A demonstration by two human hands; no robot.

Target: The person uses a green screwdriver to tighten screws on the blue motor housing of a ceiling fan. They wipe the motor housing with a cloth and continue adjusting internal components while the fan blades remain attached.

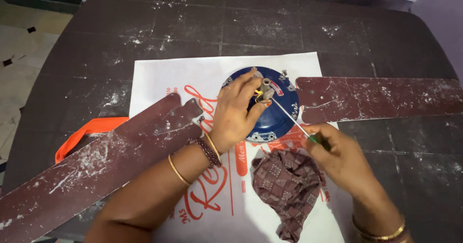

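A blue ceiling fan motor housing (275, 117) lies on a white printed sheet (183, 79) on a dark table. My left hand (236, 112) rests on top of the housing, fingers around the grey central shaft (265, 84). My right hand (337, 158) grips a green-handled screwdriver (294, 120), and its metal tip reaches the base of the shaft. Two dusty maroon fan blades are attached to the housing: one (381, 97) extends right, the other (91, 166) runs down to the lower left.
A crumpled brown patterned cloth (287, 190) lies on the sheet below the motor. An orange strap (91, 127) peeks out behind the left blade. The dark table (270, 26) is speckled with white paint. Tiled floor (19, 55) shows at the left.
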